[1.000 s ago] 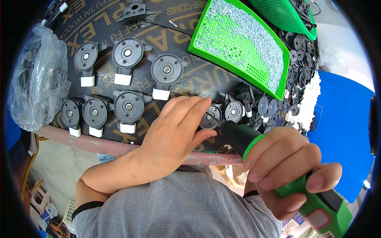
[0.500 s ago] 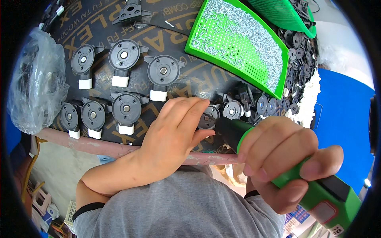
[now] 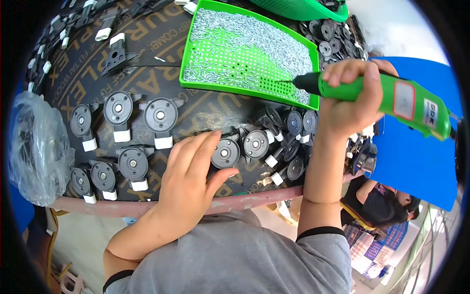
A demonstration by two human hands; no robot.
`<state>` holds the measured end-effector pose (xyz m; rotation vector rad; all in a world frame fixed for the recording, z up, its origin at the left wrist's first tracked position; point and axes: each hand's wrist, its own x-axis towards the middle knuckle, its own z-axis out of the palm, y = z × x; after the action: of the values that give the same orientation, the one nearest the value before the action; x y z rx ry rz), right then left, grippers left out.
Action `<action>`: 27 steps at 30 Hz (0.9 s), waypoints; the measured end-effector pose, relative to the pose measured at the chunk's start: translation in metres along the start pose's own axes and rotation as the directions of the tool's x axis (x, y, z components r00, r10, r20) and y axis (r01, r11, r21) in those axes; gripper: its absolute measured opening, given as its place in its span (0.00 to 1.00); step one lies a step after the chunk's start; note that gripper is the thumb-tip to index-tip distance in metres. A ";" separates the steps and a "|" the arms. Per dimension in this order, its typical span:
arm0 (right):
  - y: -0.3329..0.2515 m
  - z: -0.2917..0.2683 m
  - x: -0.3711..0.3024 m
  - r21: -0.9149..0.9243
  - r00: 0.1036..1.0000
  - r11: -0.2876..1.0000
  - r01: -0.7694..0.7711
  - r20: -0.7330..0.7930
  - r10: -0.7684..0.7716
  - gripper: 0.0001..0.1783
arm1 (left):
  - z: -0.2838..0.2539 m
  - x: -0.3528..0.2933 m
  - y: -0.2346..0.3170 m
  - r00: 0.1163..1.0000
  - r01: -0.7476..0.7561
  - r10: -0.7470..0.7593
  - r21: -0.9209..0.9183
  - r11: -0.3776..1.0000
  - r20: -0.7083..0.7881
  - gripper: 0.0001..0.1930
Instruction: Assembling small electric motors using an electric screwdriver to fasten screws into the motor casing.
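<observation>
My right hand point(image 3: 355, 95) is wrapped round a green electric screwdriver point(image 3: 387, 93) with a black nose. Its bit points left over a green perforated tray point(image 3: 316, 100) of small silver screws point(image 3: 245, 34). My left hand point(image 3: 188, 169) rests on the table, thumb and fingers around the left side of a round black plastic part point(image 3: 225, 153) with a metal centre; its lower end is hidden by the hand. Just right of it lies a similar black part point(image 3: 255, 144). To the left, several such parts with white ends stand in two rows, one being a black disc part point(image 3: 160, 115).
A clear plastic bag point(image 3: 39, 147) lies at the left edge. Loose black parts point(image 3: 296, 166) crowd the right, with a heap of black discs point(image 3: 325, 36) behind. A green basket point(image 3: 303, 10) is at the back. Another person point(image 3: 377, 203) is at lower right.
My right hand has lifted the electric screwdriver off the black part and carried it up and right to the screw tray. My left hand stays by the part. The view has shifted.
</observation>
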<state>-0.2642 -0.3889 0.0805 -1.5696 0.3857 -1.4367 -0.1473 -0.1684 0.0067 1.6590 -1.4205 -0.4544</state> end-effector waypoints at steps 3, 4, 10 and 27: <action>0.005 -0.002 0.003 0.035 0.999 0.999 0.025 -0.023 -0.024 0.13 | -0.001 0.002 0.003 1.000 -0.001 0.001 0.000 1.000 0.001 0.33; 0.006 -0.002 0.003 0.042 0.999 0.998 0.041 -0.030 -0.040 0.13 | -0.001 0.003 0.003 1.000 -0.002 0.002 -0.001 1.000 0.006 0.33; 0.009 -0.006 0.004 -0.059 0.997 0.997 0.058 0.053 -0.055 0.10 | -0.001 0.003 0.001 1.000 -0.017 0.017 0.009 1.000 0.011 0.32; 0.004 -0.001 -0.001 -0.011 0.999 0.999 0.038 0.010 -0.038 0.10 | -0.002 0.001 0.002 1.000 -0.017 0.017 -0.012 1.000 -0.001 0.31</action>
<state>-0.2642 -0.3900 0.0767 -1.5995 0.3606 -1.4577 -0.1465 -0.1685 0.0101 1.6362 -1.4269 -0.4518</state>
